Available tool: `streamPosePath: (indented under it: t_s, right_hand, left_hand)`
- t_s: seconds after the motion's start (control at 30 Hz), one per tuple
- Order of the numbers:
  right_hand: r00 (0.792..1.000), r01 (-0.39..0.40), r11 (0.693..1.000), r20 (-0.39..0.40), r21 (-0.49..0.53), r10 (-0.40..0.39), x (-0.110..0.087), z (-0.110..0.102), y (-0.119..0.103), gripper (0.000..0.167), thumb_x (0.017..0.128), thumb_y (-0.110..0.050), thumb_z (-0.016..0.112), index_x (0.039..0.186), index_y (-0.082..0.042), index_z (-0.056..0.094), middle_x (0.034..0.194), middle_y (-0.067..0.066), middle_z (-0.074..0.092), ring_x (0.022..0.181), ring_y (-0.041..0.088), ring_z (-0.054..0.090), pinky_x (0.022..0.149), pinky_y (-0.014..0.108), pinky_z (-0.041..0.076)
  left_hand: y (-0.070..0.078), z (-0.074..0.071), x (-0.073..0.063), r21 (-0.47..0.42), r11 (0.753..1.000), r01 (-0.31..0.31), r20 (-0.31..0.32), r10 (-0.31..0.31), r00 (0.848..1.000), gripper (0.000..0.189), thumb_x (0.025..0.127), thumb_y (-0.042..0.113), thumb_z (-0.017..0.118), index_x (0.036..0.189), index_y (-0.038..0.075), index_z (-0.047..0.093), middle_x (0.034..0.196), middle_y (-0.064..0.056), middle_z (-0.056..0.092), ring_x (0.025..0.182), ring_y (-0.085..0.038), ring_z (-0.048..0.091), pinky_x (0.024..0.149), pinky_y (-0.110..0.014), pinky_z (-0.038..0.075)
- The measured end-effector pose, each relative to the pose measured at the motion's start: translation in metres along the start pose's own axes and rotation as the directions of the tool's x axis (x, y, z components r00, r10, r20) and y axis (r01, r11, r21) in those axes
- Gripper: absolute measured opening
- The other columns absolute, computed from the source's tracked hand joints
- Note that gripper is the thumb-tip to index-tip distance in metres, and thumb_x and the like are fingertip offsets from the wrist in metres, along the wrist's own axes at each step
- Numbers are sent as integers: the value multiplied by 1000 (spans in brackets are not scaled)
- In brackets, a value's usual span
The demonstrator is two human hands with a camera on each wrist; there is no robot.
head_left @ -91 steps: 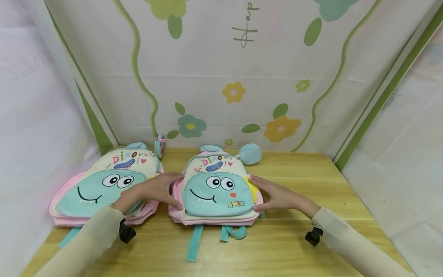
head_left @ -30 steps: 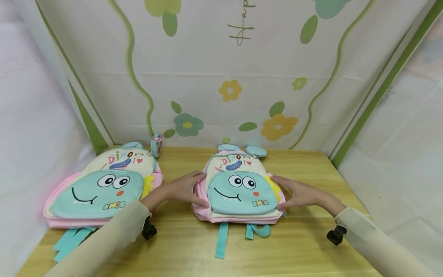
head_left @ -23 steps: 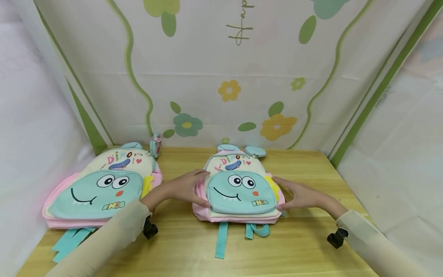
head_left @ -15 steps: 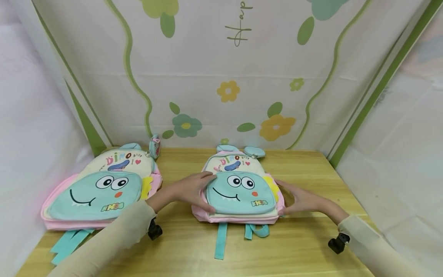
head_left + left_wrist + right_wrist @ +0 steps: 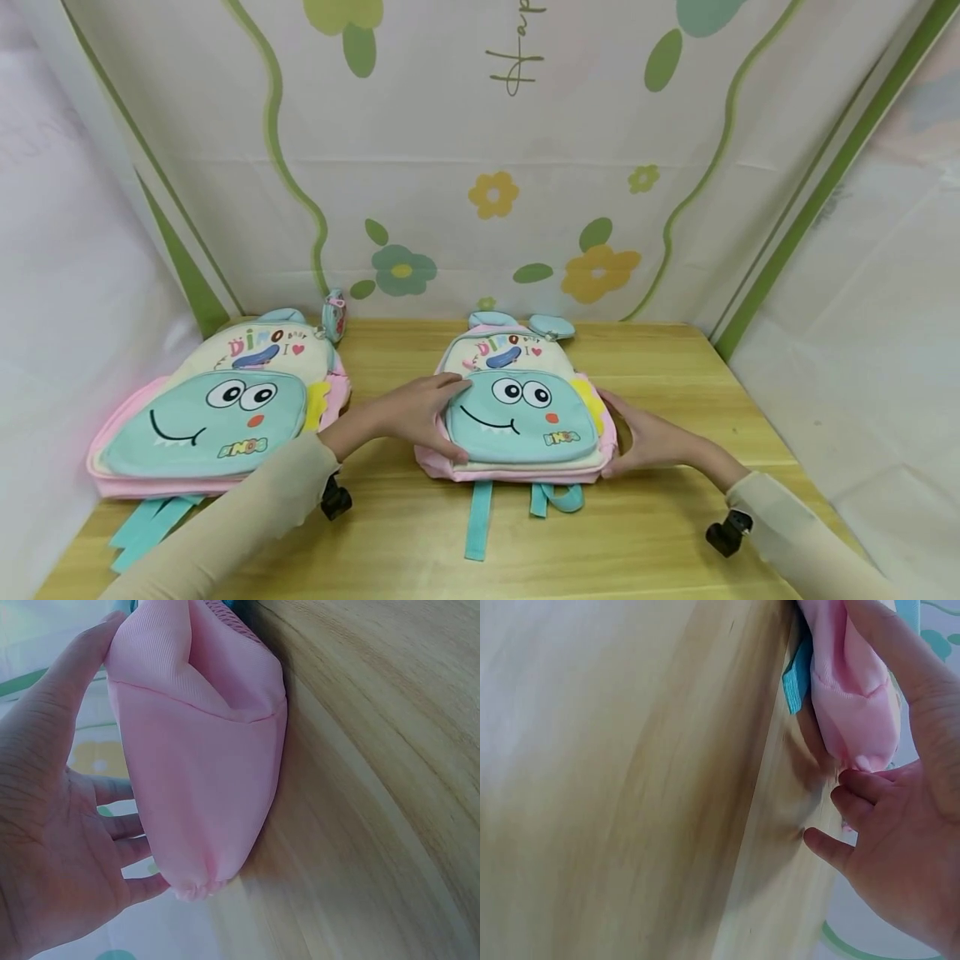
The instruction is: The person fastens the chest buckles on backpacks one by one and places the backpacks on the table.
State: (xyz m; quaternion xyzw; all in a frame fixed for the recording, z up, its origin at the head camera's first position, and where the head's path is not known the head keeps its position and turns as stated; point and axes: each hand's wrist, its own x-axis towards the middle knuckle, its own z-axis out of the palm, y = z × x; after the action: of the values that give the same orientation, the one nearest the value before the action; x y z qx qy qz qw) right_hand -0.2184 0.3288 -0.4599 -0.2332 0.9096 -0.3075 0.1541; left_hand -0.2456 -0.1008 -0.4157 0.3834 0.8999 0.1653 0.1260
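Observation:
A child's backpack (image 5: 525, 454) with a smiling teal dinosaur-face pocket lies face up on the wooden table. Its pink left side (image 5: 195, 772) fills the middle of the left wrist view. My left hand (image 5: 420, 417) touches that side and the pocket's edge, thumb and fingers spread apart. At the opposite side, my right hand (image 5: 648, 437) rests against the pink edge by the yellow spikes, its fingers spread and loosely bent. The right wrist view shows the right hand (image 5: 907, 832) beside the lower pink corner (image 5: 855, 720). A round teal pouch (image 5: 552, 326) hangs at the top right.
A matching backpack (image 5: 202, 425) lies to the left, near the left forearm, its small pouch (image 5: 334, 317) upright. Teal straps (image 5: 478, 521) stick out toward the table's front. A flower-printed cloth (image 5: 450, 125) stands behind the wooden table (image 5: 637, 542), with pale cloth at both sides.
Both hands and the backpack between them have shifted right, away from the other backpack. Its round pouch has tipped flatter. Lately my left fingers moved onto the pocket's edge, and my right hand slid slightly down.

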Motion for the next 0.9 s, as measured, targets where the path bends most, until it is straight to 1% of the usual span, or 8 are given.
streamPosePath:
  t_s: [0.17,0.33,0.4,0.5,0.63,0.7,0.8,0.9]
  right_hand:
    - [1000,6,999,-27,41,-5,-2,1,-6,134,65,-52,94,164,-11,13,168,18,22,152,44,27,118,68,25]
    - [999,-8,999,-45,46,10,-6,0,-15,133,66,-48,95,164,-11,14,168,19,23,151,46,27,116,70,27]
    - [998,-11,999,-58,42,14,-7,0,-18,132,66,-48,95,164,-12,14,167,20,23,151,47,28,116,70,28]
    - [995,5,999,-96,33,-2,-7,-2,-22,131,66,-48,95,164,-14,15,167,20,25,149,47,32,113,70,32]
    - [985,76,996,-160,49,-68,-6,-5,-25,127,68,-43,95,164,-14,17,167,17,26,146,46,37,112,67,36]
    - [980,107,992,-178,66,-93,-5,-7,-28,125,69,-39,95,164,-15,17,168,15,26,147,43,38,113,61,38]
    - [975,131,988,-193,79,-114,-3,-11,-33,122,72,-34,94,164,-16,17,168,13,25,147,40,38,116,39,39]
    - [969,154,983,-209,99,-131,-1,-15,-38,120,73,-29,94,164,-18,18,168,12,26,147,37,38,111,17,35]
  left_hand:
    - [0,0,-1,-9,1000,19,13,-18,1000,118,74,73,76,160,7,29,164,-17,32,149,-38,36,120,-54,35]
    - [-1,1,-1,-19,999,26,16,-26,1000,117,75,74,75,161,10,29,165,-14,31,150,-37,35,121,-53,34]
    - [-1,1,-2,-32,999,23,11,-23,1000,116,75,73,76,160,9,30,165,-14,32,150,-37,35,121,-53,35]
    - [-1,2,-2,-42,999,23,3,-23,1000,116,74,73,76,160,8,31,164,-14,33,149,-37,36,120,-52,35]
    - [-4,4,-1,-47,999,27,-6,-28,1000,116,74,74,76,160,8,32,164,-13,34,149,-35,36,120,-50,35]
    - [-5,5,-1,-56,998,33,-10,-33,999,116,74,73,76,160,8,32,164,-12,35,149,-34,37,120,-49,36]
    - [-6,6,-2,-72,997,39,-16,-40,999,117,74,73,76,160,8,32,163,-12,35,149,-33,37,120,-49,37]
    - [-7,6,-3,-99,994,36,-27,-39,999,117,73,72,78,159,7,32,162,-13,36,149,-33,38,119,-50,38]
